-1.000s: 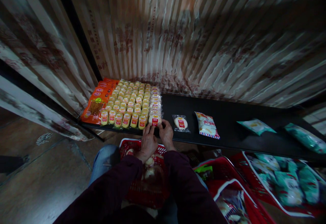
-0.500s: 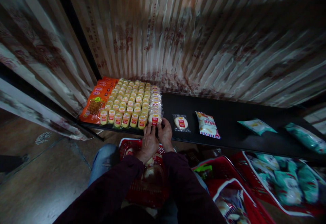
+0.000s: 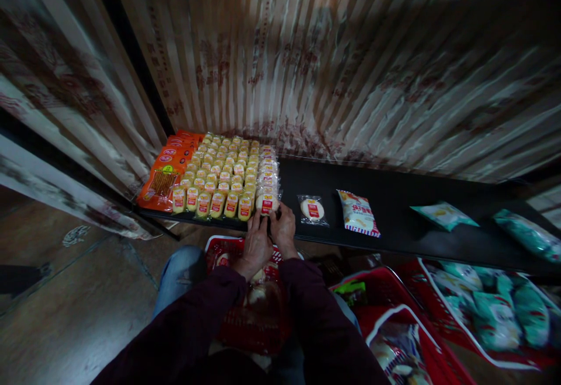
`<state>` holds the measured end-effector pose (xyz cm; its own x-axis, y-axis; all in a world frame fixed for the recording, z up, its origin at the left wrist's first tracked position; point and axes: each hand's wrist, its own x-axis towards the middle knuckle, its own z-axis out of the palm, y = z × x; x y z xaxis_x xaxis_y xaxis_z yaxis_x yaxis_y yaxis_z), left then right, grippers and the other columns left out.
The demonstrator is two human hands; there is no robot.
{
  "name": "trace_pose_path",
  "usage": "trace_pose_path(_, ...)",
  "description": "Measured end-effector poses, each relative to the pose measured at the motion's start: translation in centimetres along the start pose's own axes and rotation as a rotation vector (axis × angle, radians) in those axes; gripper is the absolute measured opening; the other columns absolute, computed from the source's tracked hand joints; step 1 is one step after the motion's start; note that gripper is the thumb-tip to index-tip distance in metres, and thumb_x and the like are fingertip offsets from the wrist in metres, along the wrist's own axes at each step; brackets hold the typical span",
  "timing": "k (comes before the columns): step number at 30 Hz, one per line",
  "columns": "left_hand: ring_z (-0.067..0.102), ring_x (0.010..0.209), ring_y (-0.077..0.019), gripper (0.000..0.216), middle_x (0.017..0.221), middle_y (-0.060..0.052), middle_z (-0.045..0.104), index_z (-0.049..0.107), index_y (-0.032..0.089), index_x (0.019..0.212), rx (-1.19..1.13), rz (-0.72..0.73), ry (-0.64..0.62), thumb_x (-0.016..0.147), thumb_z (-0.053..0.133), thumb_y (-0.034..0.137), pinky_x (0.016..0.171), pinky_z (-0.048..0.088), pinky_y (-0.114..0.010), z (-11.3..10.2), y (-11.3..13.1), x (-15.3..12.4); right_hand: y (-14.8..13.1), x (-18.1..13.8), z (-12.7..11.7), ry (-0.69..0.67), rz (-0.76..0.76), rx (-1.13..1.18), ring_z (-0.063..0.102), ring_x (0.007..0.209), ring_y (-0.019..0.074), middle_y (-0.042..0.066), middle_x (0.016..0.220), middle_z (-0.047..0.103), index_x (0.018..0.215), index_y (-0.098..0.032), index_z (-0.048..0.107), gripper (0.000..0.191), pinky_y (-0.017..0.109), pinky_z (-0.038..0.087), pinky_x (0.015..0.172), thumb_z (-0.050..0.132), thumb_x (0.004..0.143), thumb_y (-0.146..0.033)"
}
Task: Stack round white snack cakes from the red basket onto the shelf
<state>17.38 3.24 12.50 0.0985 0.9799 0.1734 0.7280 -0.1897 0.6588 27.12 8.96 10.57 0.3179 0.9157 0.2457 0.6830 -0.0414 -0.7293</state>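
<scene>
Both hands meet at the front edge of a low black shelf (image 3: 394,198). My left hand (image 3: 255,243) and my right hand (image 3: 284,230) have their fingers curled and pinched on the front packet (image 3: 267,203) of a row of clear-wrapped round cakes with red labels. To the left of that row lie several rows of small yellow wrapped cakes (image 3: 219,177) and a column of orange snack packets (image 3: 169,172). One more round cake packet (image 3: 312,210) lies alone just right of my right hand.
A red basket (image 3: 254,309) holding more wrapped cakes sits on my lap. Other red baskets (image 3: 421,326) with green and white bags stand at the right. A white snack bag (image 3: 357,214) and green bags (image 3: 442,215) lie on the shelf. Corrugated sheeting rises behind.
Both hands have stayed on the front round cake packet, and the right hand has drawn slightly closer to the left. Nothing else has shifted.
</scene>
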Motion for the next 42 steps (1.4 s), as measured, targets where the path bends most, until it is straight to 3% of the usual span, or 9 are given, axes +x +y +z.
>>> trace_pose_path(5, 0.035, 0.14, -0.0302, 0.06, 0.151, -0.017, 0.038, 0.055, 0.007, 0.13, 0.001, 0.012, 0.015, 0.072, 0.044, -0.002, 0.116, 0.036, -0.047, 0.1, -0.2, 0.0, 0.1, 0.4, 0.1, -0.032, 0.007, -0.025, 0.057, 0.103, 0.028, 0.018, 0.11, 0.067, 0.116, -0.01, 0.064, 0.04, 0.042, 0.044, 0.094, 0.054, 0.08, -0.025)
trace_pose_path(13, 0.033, 0.141, -0.0304, 0.059, 0.152, -0.016, 0.037, 0.056, 0.011, 0.127, -0.006, 0.048, 0.066, 0.071, 0.045, -0.004, 0.114, 0.038, -0.05, 0.3, -0.1, -0.4, 0.6, -0.6, -0.1, 0.022, -0.029, 0.037, 0.055, 0.11, 0.0275, 0.019, 0.118, 0.064, 0.121, -0.01, 0.061, 0.045, 0.044, 0.043, 0.1, 0.054, 0.079, -0.024)
trace_pose_path(30, 0.026, 0.145, -0.032, 0.054, 0.153, -0.021, 0.033, 0.057, 0.004, 0.125, 0.024, 0.065, 0.031, 0.073, 0.046, 0.0, 0.116, 0.034, -0.051, 0.1, -0.8, -1.9, 1.4, -1.9, -0.6, 0.061, 0.001, 0.084, 0.059, 0.102, 0.0253, 0.019, 0.116, 0.061, 0.115, -0.011, 0.061, 0.041, 0.043, 0.048, 0.094, 0.055, 0.077, -0.023)
trace_pose_path(35, 0.026, 0.145, -0.0316, 0.059, 0.153, -0.02, 0.035, 0.053, 0.007, 0.131, 0.027, 0.068, 0.009, 0.072, 0.047, 0.001, 0.116, 0.033, -0.054, 0.4, -1.0, -2.3, 1.1, -2.4, -0.9, 0.066, 0.011, 0.09, 0.058, 0.1, 0.025, 0.017, 0.111, 0.062, 0.109, -0.012, 0.062, 0.035, 0.042, 0.049, 0.091, 0.055, 0.077, -0.022)
trace_pose_path(42, 0.026, 0.145, -0.0312, 0.059, 0.152, -0.023, 0.035, 0.052, 0.0, 0.132, 0.07, 0.081, -0.05, 0.073, 0.046, 0.001, 0.117, 0.032, -0.049, 0.1, -0.8, -2.0, 0.6, -1.5, -1.2, 0.072, -0.005, 0.113, 0.056, 0.091, 0.0217, 0.011, 0.098, 0.061, 0.095, -0.015, 0.063, 0.02, 0.037, 0.049, 0.085, 0.055, 0.077, -0.019)
